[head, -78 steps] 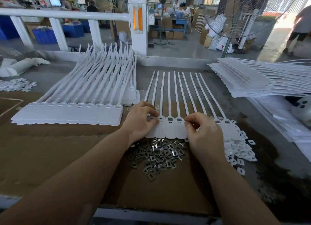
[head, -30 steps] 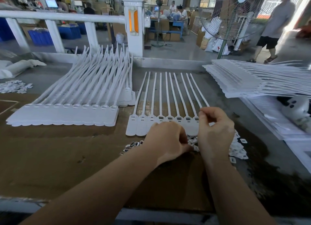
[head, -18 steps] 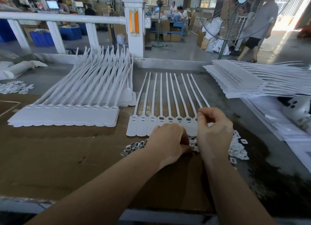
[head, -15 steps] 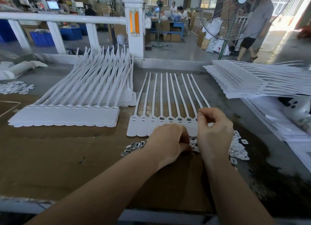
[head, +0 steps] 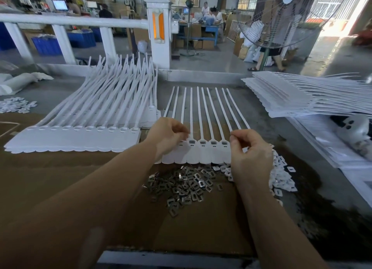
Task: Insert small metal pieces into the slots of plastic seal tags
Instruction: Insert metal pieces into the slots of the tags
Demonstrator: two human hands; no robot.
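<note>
Pinching with curled fingers, left hand (head: 168,134) now sits over the left heads of the tag strip (head: 201,154), up from the metal pieces (head: 185,185); any piece held is hidden. Right hand (head: 250,152) pinches the right end. Four slots show filled. No containers; white caps (head: 281,180) lie loose.

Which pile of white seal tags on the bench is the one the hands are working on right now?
The single flat row of seal tags at centre, just beyond the metal pieces; both hands are on it. The left and right stacks lie untouched.

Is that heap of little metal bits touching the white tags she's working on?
Apart. The head view shows bare brown board between the metal pieces and the tag strip.
</note>
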